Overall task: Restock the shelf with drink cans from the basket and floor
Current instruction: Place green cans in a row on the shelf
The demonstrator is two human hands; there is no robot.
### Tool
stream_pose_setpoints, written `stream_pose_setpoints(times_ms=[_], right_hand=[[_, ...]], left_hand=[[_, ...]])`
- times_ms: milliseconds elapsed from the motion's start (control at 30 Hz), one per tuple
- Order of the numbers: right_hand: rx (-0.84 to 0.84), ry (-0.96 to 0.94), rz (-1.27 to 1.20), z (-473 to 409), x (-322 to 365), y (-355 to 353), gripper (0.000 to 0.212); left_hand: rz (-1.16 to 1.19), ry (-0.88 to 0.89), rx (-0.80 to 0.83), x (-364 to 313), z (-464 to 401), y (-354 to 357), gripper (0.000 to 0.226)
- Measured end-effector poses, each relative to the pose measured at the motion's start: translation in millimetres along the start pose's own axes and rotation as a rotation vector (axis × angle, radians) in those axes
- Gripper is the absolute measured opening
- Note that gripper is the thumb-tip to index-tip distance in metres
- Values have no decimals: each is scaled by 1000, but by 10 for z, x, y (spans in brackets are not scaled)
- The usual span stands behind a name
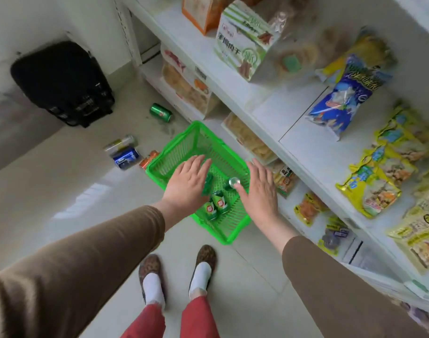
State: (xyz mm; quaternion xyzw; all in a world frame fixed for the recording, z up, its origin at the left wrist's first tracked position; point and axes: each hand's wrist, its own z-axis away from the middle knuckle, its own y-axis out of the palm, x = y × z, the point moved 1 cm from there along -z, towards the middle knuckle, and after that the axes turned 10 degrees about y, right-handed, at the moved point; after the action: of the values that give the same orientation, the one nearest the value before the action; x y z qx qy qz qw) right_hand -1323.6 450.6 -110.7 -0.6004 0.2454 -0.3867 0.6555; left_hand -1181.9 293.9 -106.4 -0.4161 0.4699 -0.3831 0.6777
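Your left hand [186, 184] and right hand [259, 189] hover flat-fingered, empty, apart over cans [215, 206] in the basket [174, 152].

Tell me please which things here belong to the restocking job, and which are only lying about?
For the job:
basket
cans in basket
green can on floor
blue can
silver can
orange can
shelf
left hand and right hand, both open above the basket

Lying about:
black bag
snack bags
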Motion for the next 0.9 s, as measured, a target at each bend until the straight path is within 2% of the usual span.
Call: stream_pose_setpoints(times_ms=[133,300,533,667,767,900], right_hand=[[111,47,13,-125,-367,970,70],[226,7,116,-481,-735,1988,76],[293,-311,557,-1162,-913,3075,67],[330,-374,795,-1448,-869,3534,47],[366,-347,926,-1559,-860,3722,41],[389,-313,961,-1653,-799,3683,37]], left_hand=[[31,-33,68,66,-249,864,102],[60,-53,133,170,-639,1771,102],[84,-50,202,354,-1126,2686,101],[62,-31,222,490,-1317,3007,98],[77,-32,214,577,-1381,3160,96],[83,-31,204,637,-1351,3137,96]])
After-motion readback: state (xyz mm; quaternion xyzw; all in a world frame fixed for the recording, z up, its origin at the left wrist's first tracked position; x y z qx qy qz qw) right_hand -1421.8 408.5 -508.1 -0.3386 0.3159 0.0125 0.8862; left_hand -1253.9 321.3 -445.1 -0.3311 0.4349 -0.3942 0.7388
